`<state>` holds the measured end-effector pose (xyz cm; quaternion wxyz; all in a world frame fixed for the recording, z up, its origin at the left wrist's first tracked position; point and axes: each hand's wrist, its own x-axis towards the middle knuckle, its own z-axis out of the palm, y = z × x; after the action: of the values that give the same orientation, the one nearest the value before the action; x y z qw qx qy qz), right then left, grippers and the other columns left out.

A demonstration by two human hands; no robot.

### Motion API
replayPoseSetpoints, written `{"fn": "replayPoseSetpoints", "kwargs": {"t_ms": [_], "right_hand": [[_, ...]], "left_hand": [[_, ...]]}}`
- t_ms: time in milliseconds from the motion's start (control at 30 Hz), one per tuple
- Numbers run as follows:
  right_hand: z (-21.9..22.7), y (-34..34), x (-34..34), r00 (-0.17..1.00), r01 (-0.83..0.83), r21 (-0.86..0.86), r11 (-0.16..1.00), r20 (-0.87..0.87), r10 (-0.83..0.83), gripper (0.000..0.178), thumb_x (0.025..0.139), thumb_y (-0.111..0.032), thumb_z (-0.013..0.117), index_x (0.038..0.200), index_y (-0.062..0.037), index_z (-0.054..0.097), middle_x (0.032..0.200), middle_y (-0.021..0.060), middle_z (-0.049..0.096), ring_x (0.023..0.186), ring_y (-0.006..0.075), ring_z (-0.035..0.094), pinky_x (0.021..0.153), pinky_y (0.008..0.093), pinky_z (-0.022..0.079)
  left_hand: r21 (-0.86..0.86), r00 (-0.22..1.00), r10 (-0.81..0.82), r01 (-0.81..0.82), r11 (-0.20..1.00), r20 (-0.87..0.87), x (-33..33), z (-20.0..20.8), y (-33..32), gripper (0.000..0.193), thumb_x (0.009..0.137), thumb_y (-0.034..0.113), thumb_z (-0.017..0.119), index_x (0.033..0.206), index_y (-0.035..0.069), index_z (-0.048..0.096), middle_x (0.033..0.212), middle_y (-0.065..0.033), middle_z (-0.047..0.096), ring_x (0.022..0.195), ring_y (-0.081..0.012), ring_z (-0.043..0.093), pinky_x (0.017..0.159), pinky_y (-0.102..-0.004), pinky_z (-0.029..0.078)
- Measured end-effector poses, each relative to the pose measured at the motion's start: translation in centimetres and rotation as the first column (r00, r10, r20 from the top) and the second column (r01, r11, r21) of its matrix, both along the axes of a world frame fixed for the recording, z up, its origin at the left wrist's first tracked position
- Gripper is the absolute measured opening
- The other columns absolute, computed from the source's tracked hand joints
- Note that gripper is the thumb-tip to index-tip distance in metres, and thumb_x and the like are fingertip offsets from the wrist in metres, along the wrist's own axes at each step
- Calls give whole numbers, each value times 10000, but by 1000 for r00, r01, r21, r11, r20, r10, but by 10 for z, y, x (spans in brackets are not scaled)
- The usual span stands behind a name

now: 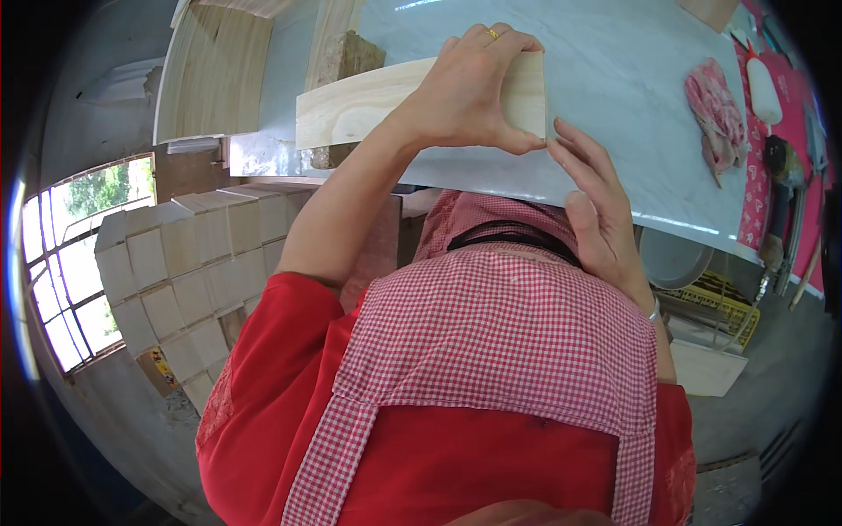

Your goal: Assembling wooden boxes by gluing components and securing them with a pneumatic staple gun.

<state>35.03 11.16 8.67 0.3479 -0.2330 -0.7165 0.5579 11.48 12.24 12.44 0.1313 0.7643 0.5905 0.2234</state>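
Pinching the wooden board [373, 101] across its width with the left hand [465, 83], near the board's right end: thumb along the near edge, other fingers curled over the far one. Grip just firmly enough to stop twisting, without bowing or bruising the wood. With the right hand [601, 206], holding nothing, loosely parted at the fingers and poised just beside the near right corner, right of the left thumb; touching or barely apart, cannot tell. Use those tips best as a light stop against the end, clear of the sharp corner. Left of the left fingers, find the rough block [355, 54] showing past both long edges, apparently underneath; press little on the fingers' side of it, to avoid tipping, and lift level. Around and beyond the fingers, use the pale bench [631, 79] for support. Well to the right of the fingers, stay off the crumpled pink cloth [717, 110]; farther left, past the board's other end, avoid knocking the wooden panels [210, 79] or, lower down, the stacked wooden pieces [189, 294].
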Motion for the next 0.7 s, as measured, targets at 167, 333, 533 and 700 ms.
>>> {"fn": "replayPoseSetpoints", "kwargs": {"t_ms": [167, 333, 533, 700], "right_hand": [[-9, 34, 56, 881, 345, 267, 900, 237, -409, 127, 944, -79, 569, 951, 35, 624, 1054, 122, 632, 970, 220, 595, 876, 317, 455], [-14, 103, 193, 448, 622, 476, 622, 434, -781, 330, 1002, -212, 563, 839, 63, 645, 842, 74, 650, 805, 117, 597, 716, 276, 456], [-28, 127, 269, 164, 317, 845, 432, 399, -902, 379, 963, -312, 596, 967, 55, 693, 986, 199, 693, 931, 333, 670, 787, 410, 514], [-61, 148, 283, 154, 342, 838, 426, 397, -905, 386, 924, -307, 628, 1004, 68, 673, 1022, 245, 680, 1019, 406, 641, 854, 447, 506]], "left_hand": [[16, 999, 28, -28, 999, -17, -3, -2, -6, 798, 544, 348, 849, 1218, 42, 552, 1079, -121, 588, 1013, -319, 538, 908, -419, 437], [16, 999, 39, -39, 999, -34, -3, -4, -8, 798, 554, 366, 836, 1228, 49, 548, 1108, -118, 592, 1040, -310, 535, 923, -416, 419], [48, 999, 44, -43, 998, -17, -2, -7, -8, 804, 556, 380, 825, 1232, 44, 547, 1138, -123, 599, 1073, -307, 534, 926, -420, 409], [51, 998, 56, -56, 997, 3, -1, -8, -6, 793, 562, 387, 816, 1223, 36, 553, 1134, -123, 604, 1074, -296, 537, 918, -412, 410]]}}
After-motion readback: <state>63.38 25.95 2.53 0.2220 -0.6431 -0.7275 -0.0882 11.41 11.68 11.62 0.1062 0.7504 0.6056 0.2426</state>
